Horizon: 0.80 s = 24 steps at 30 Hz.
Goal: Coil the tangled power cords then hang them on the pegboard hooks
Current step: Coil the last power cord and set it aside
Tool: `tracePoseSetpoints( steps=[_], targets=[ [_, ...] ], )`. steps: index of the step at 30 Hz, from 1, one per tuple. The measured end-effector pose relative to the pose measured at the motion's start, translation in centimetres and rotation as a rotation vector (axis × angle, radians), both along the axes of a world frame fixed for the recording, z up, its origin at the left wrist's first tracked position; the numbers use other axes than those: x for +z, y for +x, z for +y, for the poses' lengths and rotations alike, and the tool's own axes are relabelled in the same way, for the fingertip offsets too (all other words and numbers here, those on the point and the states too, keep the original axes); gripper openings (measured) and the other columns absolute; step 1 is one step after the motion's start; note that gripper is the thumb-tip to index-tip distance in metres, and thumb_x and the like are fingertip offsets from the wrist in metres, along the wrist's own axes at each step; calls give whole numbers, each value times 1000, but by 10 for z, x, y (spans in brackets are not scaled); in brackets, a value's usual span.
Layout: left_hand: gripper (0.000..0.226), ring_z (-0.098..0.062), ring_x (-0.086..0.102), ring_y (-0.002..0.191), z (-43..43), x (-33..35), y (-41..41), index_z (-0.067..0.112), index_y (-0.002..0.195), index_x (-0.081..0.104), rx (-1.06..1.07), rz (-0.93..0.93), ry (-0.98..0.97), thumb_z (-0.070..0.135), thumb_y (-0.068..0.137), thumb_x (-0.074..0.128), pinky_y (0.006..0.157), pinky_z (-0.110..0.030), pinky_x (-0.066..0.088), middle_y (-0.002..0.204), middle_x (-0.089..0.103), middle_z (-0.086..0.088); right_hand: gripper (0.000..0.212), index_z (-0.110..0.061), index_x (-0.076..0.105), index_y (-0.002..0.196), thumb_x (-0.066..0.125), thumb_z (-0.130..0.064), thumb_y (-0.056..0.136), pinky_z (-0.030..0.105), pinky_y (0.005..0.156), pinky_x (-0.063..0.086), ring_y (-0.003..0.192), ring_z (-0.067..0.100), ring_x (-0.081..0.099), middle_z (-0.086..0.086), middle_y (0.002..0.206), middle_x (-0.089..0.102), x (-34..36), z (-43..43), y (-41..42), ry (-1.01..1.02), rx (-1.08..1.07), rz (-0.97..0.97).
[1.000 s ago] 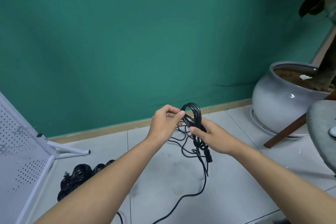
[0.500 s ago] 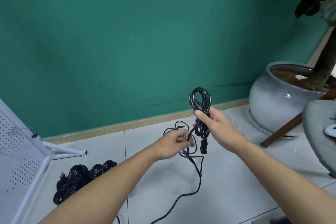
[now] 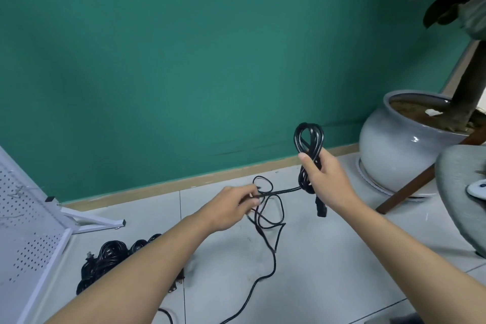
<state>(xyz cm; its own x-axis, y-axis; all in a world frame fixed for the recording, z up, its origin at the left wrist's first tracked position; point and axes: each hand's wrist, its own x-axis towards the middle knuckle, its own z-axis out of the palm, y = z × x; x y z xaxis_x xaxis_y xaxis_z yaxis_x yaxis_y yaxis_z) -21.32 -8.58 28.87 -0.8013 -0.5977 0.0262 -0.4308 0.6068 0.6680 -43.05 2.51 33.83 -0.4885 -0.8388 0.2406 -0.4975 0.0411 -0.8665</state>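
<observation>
right hand (image 3: 330, 179) grips coiled cord (image 3: 309, 139); left hand (image 3: 228, 208) pinches its tail.

A teal wall (image 3: 184, 60) is seen across the upper frame, wooden skirting (image 3: 157, 188) and pale floor tiles (image 3: 328, 258) below, a grey planter (image 3: 389, 150) at right.

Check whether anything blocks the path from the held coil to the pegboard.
Nothing fixed. Only the left hand, pinching the cord's loose tail, lies between the coil in the right hand and the pegboard. A cord pile sits on the floor by its foot.
</observation>
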Motion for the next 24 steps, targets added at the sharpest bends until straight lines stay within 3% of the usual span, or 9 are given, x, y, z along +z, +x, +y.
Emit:
tracePoseSetpoints(
  steps=[4,8,12,16,20,24],
  targets=[
    [14,0,54,76,0,25,0,18,99,69,22,217,-201,24,105,58,71,-13,39,80,57,16,19,-29,57,86,57,-31,104,15,57,35,59,-2,52,-12,65,57,0,5,8,174,142,210],
    [5,-4,51,75,7,41,-4,23,96,70,82,325,-271,27,96,72,69,-14,36,81,54,11,11,-30,66,98,57,-31,105,11,63,39,68,-9,58,-31,74,67,-2,5,24,276,358,177],
    [29,-5,48,64,13,48,-4,18,82,61,246,450,-185,25,79,89,60,-17,37,68,54,14,13,-26,66,98,57,-30,106,16,67,41,67,-4,57,-16,80,72,-2,4,41,298,497,107],
    [44,-8,43,55,16,54,-6,16,75,55,352,509,-93,30,68,96,54,-18,37,60,53,8,15,-24,59,93,55,-29,106,24,62,44,61,4,55,-12,75,70,-2,4,47,317,464,92],
    [34,-2,51,67,15,44,-3,15,92,57,316,479,101,34,84,85,69,-18,45,80,61,6,22,-29,54,85,52,-27,106,25,57,41,51,1,49,-22,60,62,8,6,44,282,362,138],
    [23,-1,64,92,12,24,3,29,107,68,174,289,259,50,101,58,80,-17,46,103,72,13,25,-28,55,82,52,-25,107,26,59,41,53,4,49,-21,59,59,10,8,47,280,370,118]
  ],
)
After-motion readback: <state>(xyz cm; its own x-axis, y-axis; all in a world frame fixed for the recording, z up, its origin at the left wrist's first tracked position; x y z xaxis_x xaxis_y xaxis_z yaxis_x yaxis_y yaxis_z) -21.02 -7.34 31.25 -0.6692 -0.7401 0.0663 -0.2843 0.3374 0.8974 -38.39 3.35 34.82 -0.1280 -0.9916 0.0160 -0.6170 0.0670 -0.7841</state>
